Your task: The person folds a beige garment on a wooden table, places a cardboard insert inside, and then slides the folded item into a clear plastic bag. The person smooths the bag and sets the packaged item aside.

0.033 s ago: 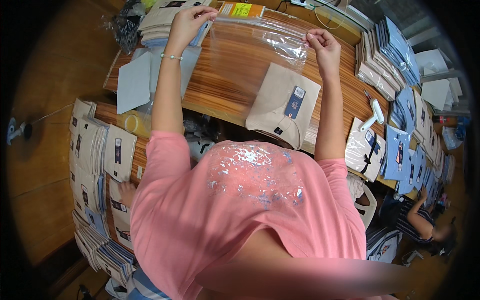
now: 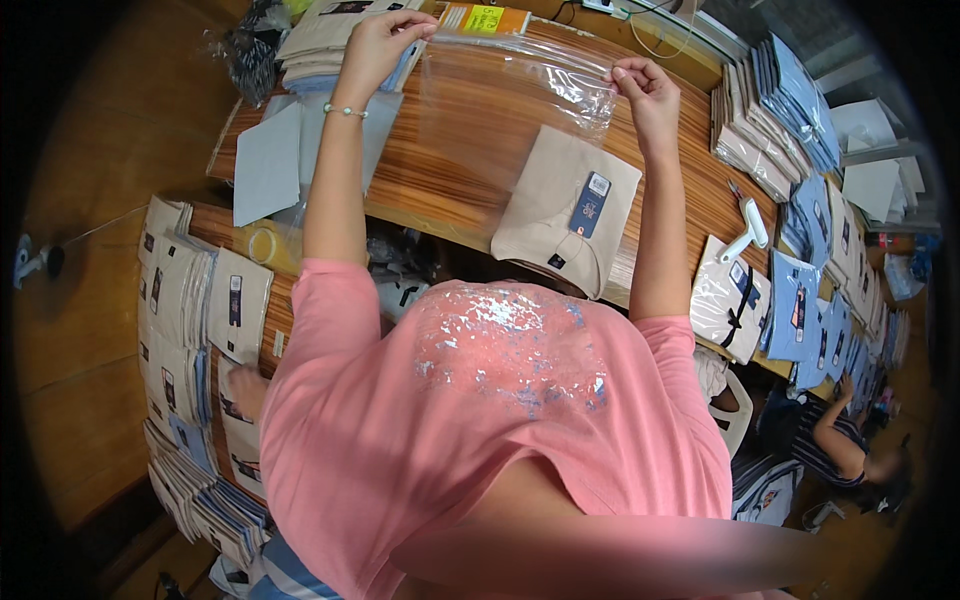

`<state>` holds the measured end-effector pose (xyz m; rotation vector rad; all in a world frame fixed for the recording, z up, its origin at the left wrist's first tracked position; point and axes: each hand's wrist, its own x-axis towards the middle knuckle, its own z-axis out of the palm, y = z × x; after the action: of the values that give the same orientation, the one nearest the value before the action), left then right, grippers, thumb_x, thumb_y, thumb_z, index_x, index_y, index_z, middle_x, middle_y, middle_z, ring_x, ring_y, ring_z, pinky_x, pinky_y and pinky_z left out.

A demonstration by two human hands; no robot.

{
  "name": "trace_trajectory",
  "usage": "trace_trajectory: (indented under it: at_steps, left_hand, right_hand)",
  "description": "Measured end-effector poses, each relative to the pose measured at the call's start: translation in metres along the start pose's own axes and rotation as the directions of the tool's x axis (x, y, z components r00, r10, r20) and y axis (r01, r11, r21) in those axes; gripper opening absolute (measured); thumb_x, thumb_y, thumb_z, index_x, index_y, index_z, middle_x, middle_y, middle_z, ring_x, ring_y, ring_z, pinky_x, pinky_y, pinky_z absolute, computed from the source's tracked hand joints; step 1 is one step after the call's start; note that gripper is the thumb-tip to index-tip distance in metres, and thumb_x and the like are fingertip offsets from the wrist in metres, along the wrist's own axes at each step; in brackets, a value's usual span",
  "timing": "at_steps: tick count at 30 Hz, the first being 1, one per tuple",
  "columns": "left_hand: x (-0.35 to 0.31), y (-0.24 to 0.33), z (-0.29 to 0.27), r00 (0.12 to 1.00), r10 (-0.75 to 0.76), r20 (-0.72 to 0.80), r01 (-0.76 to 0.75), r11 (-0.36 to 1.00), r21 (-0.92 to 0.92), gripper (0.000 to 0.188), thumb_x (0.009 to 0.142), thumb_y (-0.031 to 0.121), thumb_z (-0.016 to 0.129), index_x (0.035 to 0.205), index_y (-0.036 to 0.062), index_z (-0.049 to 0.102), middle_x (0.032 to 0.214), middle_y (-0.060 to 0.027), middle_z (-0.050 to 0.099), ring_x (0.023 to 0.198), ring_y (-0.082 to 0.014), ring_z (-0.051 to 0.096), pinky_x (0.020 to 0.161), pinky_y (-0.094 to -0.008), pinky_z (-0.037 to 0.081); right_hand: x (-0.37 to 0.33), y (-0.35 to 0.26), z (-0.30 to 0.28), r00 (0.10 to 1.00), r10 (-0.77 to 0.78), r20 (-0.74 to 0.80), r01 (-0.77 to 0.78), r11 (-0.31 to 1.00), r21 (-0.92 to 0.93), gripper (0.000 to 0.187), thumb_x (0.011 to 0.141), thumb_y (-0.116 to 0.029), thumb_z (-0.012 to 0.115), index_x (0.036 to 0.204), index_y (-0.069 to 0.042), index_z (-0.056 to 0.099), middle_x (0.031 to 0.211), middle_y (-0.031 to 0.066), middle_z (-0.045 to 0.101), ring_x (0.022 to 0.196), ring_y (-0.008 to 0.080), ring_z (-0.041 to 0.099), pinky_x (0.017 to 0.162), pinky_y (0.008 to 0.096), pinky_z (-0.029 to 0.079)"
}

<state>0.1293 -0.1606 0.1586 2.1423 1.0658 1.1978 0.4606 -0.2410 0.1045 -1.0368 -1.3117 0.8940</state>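
My left hand point(image 2: 388, 42) pinches one end of the upper edge of a clear plastic bag point(image 2: 570, 88). At the other end my right hand point(image 2: 647, 92) grips that edge between thumb and fingers. The bag hangs stretched flat between them over the striped wooden table point(image 2: 450, 180). Below my right hand, near the table's front edge, lies a folded beige garment point(image 2: 530, 210) with a dark blue hang tag point(image 2: 590, 205) on a string. Part of its upper side may lie under the film; I cannot tell.
Bagged garments point(image 2: 760, 130) are piled at the right, beside a white-handled tool point(image 2: 745, 230). Pale sheets point(image 2: 268, 165) and a beige stack point(image 2: 335, 45) lie at the left. Another person's hand point(image 2: 245, 390) is near the left piles point(image 2: 180, 290); another person point(image 2: 830, 440) sits far right.
The other person's hand at the left has shifted slightly and is now blurred. Both my hands and the bag stay almost exactly where they were.
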Motion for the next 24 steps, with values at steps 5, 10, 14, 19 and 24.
trace_trajectory:
  at_steps: [5,10,14,19,24]
  left_hand:
    - [0.001,0.013,0.034,0.951,-0.108,0.29,0.064,0.986,0.155,0.018,0.084,0.017,0.062,0.095,0.0042,0.066,0.076,-0.0031,0.065,0.059,-0.0102,0.056,0.058,-0.0238,0.046]
    - [0.005,0.017,0.072,0.883,0.322,0.343,-0.405,0.89,0.207,0.022,0.085,0.021,0.06,0.101,0.0063,0.06,0.079,-0.0064,0.063,0.064,-0.015,0.057,0.06,-0.0282,0.046]
    - [-0.014,0.047,0.087,0.95,0.311,0.005,-0.308,0.939,0.154,0.025,0.082,0.027,0.064,0.092,0.0037,0.065,0.076,-0.0054,0.066,0.062,-0.0126,0.061,0.057,-0.0256,0.048]
    - [-0.089,0.01,0.118,0.228,-0.363,0.904,0.64,0.756,0.142,0.053,0.092,0.048,0.044,0.1,-0.001,0.062,0.082,-0.0135,0.066,0.068,-0.0163,0.066,0.061,-0.0265,0.053]
    - [-0.097,-0.044,0.188,0.644,-0.454,0.616,0.761,0.301,-0.575,0.04,0.093,0.035,0.049,0.112,-0.0003,0.053,0.108,-0.0152,0.062,0.101,-0.0201,0.061,0.085,-0.0308,0.05]
  right_hand:
    - [0.002,0.013,0.005,0.936,0.233,0.265,0.057,0.641,-0.765,0.055,0.079,-0.025,0.07,0.123,0.0,0.047,0.111,0.0175,0.059,0.1,0.0235,0.059,0.086,0.0346,0.047]
    - [0.025,0.01,0.083,0.933,0.081,0.35,0.062,0.924,-0.379,0.049,0.081,-0.024,0.067,0.12,-0.001,0.05,0.108,0.0162,0.061,0.091,0.0224,0.062,0.076,0.0328,0.051]
    - [0.051,0.053,0.069,0.851,0.444,0.279,-0.435,0.895,-0.099,0.036,0.085,-0.014,0.062,0.115,0.0,0.049,0.096,0.0169,0.064,0.068,0.0193,0.064,0.057,0.0296,0.054]
    - [0.057,0.088,0.029,0.868,0.49,-0.085,-0.362,0.74,0.567,0.013,0.091,-0.003,0.045,0.103,0.001,0.043,0.092,0.0206,0.062,0.07,0.0265,0.065,0.062,0.0405,0.059]
    - [0.025,0.114,-0.004,0.786,0.528,-0.322,-0.206,0.714,0.669,0.014,0.092,-0.006,0.044,0.104,-0.001,0.05,0.092,0.0163,0.063,0.079,0.0256,0.064,0.065,0.0384,0.057]
